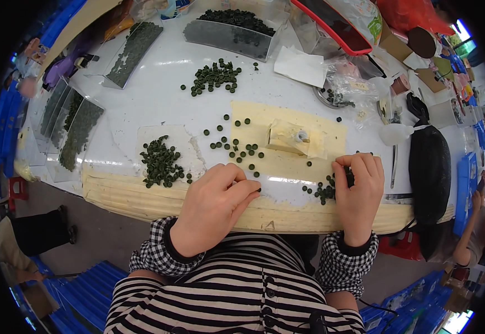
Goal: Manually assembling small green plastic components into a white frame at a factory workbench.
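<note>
My left hand (212, 207) is over the front of the table, thumb and forefinger pinched together. A small dark green round piece (260, 190) shows at its fingertips. Farther right my right hand (360, 192) points down with its fingers closed, beside a small pile of dark green pieces (326, 193). Whatever its fingertips hold is hidden. Several loose round pieces (242, 147) lie spread between the hands and beyond them. A larger heap of curled green pieces (162, 161) sits left of my left hand.
A taped yellow block with a small nozzle-like top (295, 138) stands on yellow paper (334, 131). Another heap of pieces (214, 77) lies farther back. Clear bins (228, 39) of pieces stand behind and left. A black pouch (429, 175) is at right; a red-framed phone (337, 25) is up high.
</note>
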`<control>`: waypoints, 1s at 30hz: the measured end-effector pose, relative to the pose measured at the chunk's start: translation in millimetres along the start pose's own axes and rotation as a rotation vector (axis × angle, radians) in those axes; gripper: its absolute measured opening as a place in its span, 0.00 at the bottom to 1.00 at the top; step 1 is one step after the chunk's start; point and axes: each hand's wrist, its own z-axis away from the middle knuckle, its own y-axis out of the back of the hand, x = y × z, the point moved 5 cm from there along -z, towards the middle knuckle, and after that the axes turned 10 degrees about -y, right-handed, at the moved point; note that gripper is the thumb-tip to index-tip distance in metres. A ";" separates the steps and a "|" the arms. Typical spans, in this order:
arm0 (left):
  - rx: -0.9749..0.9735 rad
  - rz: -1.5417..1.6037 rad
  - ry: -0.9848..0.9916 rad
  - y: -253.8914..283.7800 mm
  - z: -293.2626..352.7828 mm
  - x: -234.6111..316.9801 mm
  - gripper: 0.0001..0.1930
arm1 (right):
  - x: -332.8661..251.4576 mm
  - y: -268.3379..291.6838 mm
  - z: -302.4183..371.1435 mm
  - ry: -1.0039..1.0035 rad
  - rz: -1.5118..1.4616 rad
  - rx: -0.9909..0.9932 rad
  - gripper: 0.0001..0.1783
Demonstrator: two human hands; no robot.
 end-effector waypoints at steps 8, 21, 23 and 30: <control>0.213 0.175 0.055 3.2 4.0 -3.0 0.07 | -14.2 8.0 12.4 0.038 -0.335 0.087 0.09; 0.352 0.298 -0.054 13.5 -1.9 5.8 0.12 | -43.9 -15.1 35.7 0.244 -0.279 -0.090 0.09; 0.363 0.336 -0.056 13.7 -0.6 4.1 0.13 | -44.1 -14.7 36.3 0.251 -0.258 -0.088 0.10; 0.378 0.368 -0.021 14.0 2.7 1.1 0.12 | -38.3 7.8 28.6 0.218 -0.488 -0.263 0.08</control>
